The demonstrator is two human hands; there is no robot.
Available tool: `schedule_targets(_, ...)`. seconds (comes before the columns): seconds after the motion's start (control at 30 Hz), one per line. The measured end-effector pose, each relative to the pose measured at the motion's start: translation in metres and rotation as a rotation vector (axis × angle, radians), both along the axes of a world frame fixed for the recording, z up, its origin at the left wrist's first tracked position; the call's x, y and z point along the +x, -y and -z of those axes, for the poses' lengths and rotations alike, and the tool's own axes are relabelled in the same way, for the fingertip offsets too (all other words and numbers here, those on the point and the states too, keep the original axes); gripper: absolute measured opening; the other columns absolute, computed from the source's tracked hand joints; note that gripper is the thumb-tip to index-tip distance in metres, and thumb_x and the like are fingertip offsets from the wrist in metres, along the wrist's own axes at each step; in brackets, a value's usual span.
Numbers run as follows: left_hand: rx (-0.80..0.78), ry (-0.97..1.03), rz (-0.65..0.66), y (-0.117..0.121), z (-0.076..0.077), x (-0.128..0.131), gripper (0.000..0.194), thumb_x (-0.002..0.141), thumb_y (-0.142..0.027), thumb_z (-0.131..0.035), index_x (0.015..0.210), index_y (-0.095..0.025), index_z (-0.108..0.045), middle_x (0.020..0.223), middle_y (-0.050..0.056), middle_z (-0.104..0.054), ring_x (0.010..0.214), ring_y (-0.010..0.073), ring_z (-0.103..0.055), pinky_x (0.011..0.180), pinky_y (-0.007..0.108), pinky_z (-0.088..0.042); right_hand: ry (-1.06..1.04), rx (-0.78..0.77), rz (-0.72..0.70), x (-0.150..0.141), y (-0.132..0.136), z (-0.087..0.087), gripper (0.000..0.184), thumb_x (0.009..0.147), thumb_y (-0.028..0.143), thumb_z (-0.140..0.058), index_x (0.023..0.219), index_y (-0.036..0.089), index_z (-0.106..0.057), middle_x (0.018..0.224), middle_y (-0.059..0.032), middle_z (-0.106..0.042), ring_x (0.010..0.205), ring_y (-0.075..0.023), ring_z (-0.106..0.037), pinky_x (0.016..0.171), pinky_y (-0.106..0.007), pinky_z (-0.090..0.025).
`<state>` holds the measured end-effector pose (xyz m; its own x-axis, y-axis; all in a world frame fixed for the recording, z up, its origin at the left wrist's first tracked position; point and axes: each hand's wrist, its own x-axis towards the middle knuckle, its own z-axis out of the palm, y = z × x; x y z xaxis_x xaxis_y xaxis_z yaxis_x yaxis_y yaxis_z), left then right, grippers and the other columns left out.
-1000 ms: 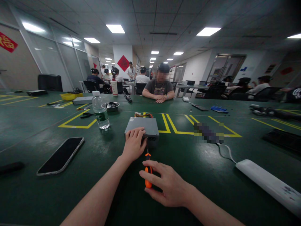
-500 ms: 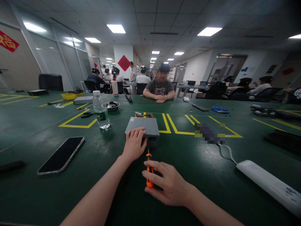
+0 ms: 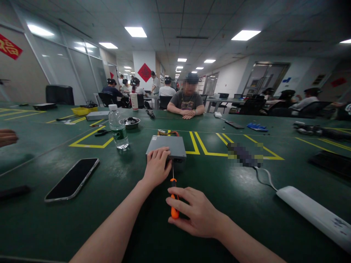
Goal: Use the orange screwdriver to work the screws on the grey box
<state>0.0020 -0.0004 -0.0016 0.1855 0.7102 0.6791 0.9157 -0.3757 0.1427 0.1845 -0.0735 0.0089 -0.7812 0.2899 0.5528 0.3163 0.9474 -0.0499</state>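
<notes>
At the far left, another person's hand [image 3: 8, 137] shows at the edge above the dark green tabletop [image 3: 90, 230], with a black smartphone with a pale rim [image 3: 72, 179] lying nearer the wearer. Next stands a clear plastic water bottle with a green label and white cap [image 3: 118, 133], just beside a round shiny metal bowl [image 3: 132, 124] of dark items. The wearer's left hand [image 3: 157, 166] lies over the near left part of a grey rectangular metal box [image 3: 171, 144], fingers on top; whether it grips or only presses, I cannot tell. Multicoloured cables [image 3: 171, 134] show behind the box. The right hand [image 3: 196, 212] grips an orange-and-black-handled screwdriver [image 3: 174, 212], its thin shaft pointing at the box's near face, the tip unclear. Farthest right lies a long white power strip [image 3: 309, 213].
</notes>
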Motion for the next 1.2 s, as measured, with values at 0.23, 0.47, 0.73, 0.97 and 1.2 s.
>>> schedule_targets(0.23, -0.002, 0.005, -0.001, -0.0002, -0.0005, 0.0002, 0.022, 0.083, -0.024, -0.049, 0.105, -0.023, -0.05, 0.123, 0.005, -0.055, 0.112, 0.0236, -0.047, 0.094, 0.042, -0.029, 0.023, -0.119, 0.023, 0.0012, 0.0016, -0.0004, 0.034, 0.085, 0.035, -0.053, 0.113, 0.015, -0.05, 0.12, -0.0161, -0.051, 0.095, -0.0219, -0.059, 0.074, -0.033, -0.051)
schedule_targets(0.47, -0.009, 0.004, 0.009, -0.0005, 0.0006, -0.0003, 0.022, 0.083, -0.024, -0.049, 0.105, -0.023, -0.049, 0.124, 0.005, -0.055, 0.113, 0.0234, -0.046, 0.094, 0.042, -0.029, -0.022, -0.066, 0.035, -0.0003, -0.0022, 0.007, 0.027, 0.082, 0.039, -0.059, 0.093, 0.016, -0.051, 0.113, -0.0147, -0.057, 0.085, -0.0215, -0.063, 0.069, -0.032, -0.051)
schedule_targets(0.73, -0.002, -0.003, -0.004, 0.0, -0.0001, 0.0005, 0.02, 0.083, -0.024, -0.049, 0.103, -0.023, -0.05, 0.122, 0.005, -0.055, 0.112, 0.0233, -0.047, 0.094, 0.041, -0.03, 0.094, -0.071, 0.022, 0.0005, 0.0011, 0.001, 0.038, 0.085, 0.033, -0.056, 0.119, 0.019, -0.046, 0.123, -0.0168, -0.05, 0.097, -0.0238, -0.06, 0.075, -0.035, -0.05)
schedule_targets(0.97, 0.0, -0.001, 0.0, -0.0003, 0.0, 0.0001, 0.022, 0.083, -0.024, -0.049, 0.104, -0.023, -0.049, 0.122, 0.004, -0.056, 0.111, 0.0234, -0.047, 0.093, 0.042, -0.03, -0.09, -0.118, 0.008, 0.0017, -0.0008, 0.0049, 0.029, 0.087, 0.04, -0.051, 0.103, 0.015, -0.047, 0.113, -0.0165, -0.056, 0.094, -0.0219, -0.061, 0.074, -0.032, -0.051)
schedule_targets(1.2, 0.001, -0.005, -0.001, 0.0004, -0.0002, -0.0002, 0.021, 0.083, -0.024, -0.049, 0.104, -0.023, -0.049, 0.123, 0.005, -0.055, 0.111, 0.0237, -0.047, 0.093, 0.042, -0.029, -0.003, 0.011, 0.014, 0.001, -0.0017, 0.0034, 0.031, 0.09, 0.041, -0.047, 0.111, 0.018, -0.05, 0.114, -0.016, -0.056, 0.087, -0.0223, -0.062, 0.068, -0.033, -0.051)
